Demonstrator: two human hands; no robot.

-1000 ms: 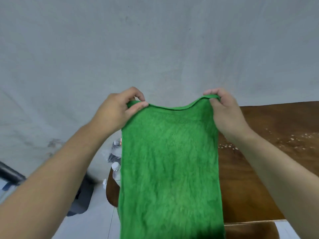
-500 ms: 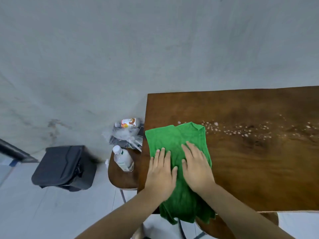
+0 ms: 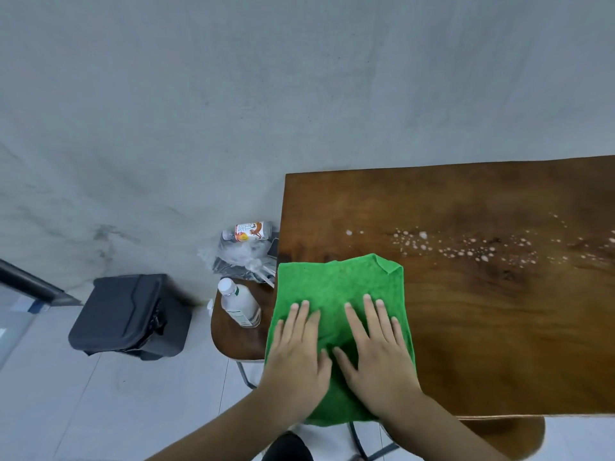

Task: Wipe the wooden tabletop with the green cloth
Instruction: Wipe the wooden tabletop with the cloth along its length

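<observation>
Here, head view, the only one.

Surface (image 3: 482, 311): dark brown wood, its left and far edges against a grey wall (image 3: 233, 94). The near edge runs along the bottom right.

Cloth (image 3: 332, 287): green, spread flat at the near left corner of the surface. Its left edge lies along the surface's left edge; its near end hangs over the near edge. The far right corner is folded over on itself.

Left hand (image 3: 296, 357): palm down on the left part of the cloth, fingers straight and slightly spread. Grip apart, clamped on nothing, pressing flat.

Right hand (image 3: 376, 354): palm down on the right part of the cloth, just beside the left hand, thumbs nearly touching. Grip likewise apart, fingers splayed flat on the fabric.

Droplets (image 3: 466, 251): a band of pale spots across the surface, beyond and to the right of the cloth, apart from it.

Stool (image 3: 233, 337): round, brown, below the surface's left edge. On it stands a bottle (image 3: 239, 304), white cap, tilted; behind that, clear plastic wrapping (image 3: 239, 257) and a can (image 3: 251, 231) with an orange label, lying on its side.

Case (image 3: 129, 314): black, on the pale tiled floor (image 3: 100, 410) to the left, near the wall.

Second seat (image 3: 512, 434): brown, partly visible under the near edge at right.
</observation>
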